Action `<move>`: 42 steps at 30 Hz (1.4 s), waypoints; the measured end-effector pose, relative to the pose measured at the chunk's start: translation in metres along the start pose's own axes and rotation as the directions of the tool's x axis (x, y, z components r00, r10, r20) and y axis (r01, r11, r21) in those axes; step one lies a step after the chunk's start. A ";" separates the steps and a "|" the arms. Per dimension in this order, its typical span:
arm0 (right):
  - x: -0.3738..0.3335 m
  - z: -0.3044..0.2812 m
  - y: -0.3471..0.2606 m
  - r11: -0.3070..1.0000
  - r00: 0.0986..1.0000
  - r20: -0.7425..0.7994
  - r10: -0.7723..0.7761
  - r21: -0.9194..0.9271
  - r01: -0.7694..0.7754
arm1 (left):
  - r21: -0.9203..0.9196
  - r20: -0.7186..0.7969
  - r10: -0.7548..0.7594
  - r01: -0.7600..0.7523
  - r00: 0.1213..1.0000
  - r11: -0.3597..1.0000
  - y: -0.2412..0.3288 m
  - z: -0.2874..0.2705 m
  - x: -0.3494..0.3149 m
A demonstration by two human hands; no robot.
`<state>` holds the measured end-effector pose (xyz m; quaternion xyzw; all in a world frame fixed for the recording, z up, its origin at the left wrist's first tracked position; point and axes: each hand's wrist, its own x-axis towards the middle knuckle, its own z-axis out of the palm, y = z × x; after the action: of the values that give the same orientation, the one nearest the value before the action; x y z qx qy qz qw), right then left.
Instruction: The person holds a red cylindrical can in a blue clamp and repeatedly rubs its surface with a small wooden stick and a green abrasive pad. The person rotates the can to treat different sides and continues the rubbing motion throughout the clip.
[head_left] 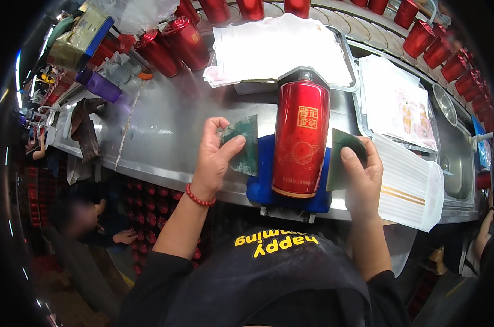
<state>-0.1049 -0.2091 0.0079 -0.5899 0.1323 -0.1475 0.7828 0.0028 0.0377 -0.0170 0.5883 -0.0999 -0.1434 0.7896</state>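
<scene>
A glossy red bottle (301, 144) with gold markings lies on a blue padded rest (264, 182) at the bench's front edge, its neck pointing away from me. To its left, my left hand (217, 155) pinches a dark green flat scraper (246, 143) between thumb and fingers. My right hand (364, 174) grips a second green scraper (338, 163) on the other side, close to the bottle's right flank. A gap shows between the left scraper and the bottle; whether the right one touches it I cannot tell.
Behind the bottle, white sheets (279, 46) lie in a tray. More printed sheets (402, 106) and a white foam sheet (405, 185) are at right, near a sink (457, 174). Red bottles (187, 43) line a conveyor (356, 24). A co-worker's hand (125, 236) shows at lower left.
</scene>
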 end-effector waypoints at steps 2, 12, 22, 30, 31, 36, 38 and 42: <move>0.007 0.016 -0.005 1.000 0.999 0.033 -0.016 0.010 0.015 | -0.076 0.122 0.036 -0.027 0.992 0.997 0.027 0.037 0.002; 0.011 -0.004 0.017 0.999 0.996 -0.082 -0.039 -0.001 0.039 | -0.148 -0.072 0.041 -0.051 0.997 0.988 -0.006 0.037 0.002; -0.017 0.002 0.025 0.993 0.989 -0.104 -0.101 -0.074 0.094 | -0.130 -0.033 0.124 -0.127 0.992 0.983 -0.010 0.042 -0.024; -0.015 0.008 0.037 0.907 0.971 -0.055 -0.233 -0.372 0.197 | -0.074 0.018 0.166 -0.165 0.986 0.984 -0.031 0.049 -0.026; -0.014 0.004 0.037 0.897 0.970 -0.061 -0.236 -0.398 0.193 | -0.061 0.004 0.166 -0.166 0.986 0.984 -0.032 0.045 -0.026; -0.003 0.007 0.017 0.983 0.985 -0.090 -0.146 -0.124 0.135 | -0.178 -0.026 0.165 -0.167 0.986 0.970 -0.007 0.050 -0.013; 0.013 0.027 0.000 0.958 0.979 -0.004 -0.204 -0.205 0.199 | 0.019 0.069 0.247 -0.249 0.967 0.968 0.008 0.070 0.003; 0.026 0.026 0.008 0.894 0.971 0.018 -0.237 -0.388 0.226 | 0.140 0.114 0.243 -0.258 0.963 0.956 -0.008 0.065 0.017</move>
<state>-0.0706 -0.1938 0.0067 -0.7421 0.0995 -0.2193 0.6255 -0.0038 -0.0291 -0.0062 0.6222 -0.2220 -0.0619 0.7482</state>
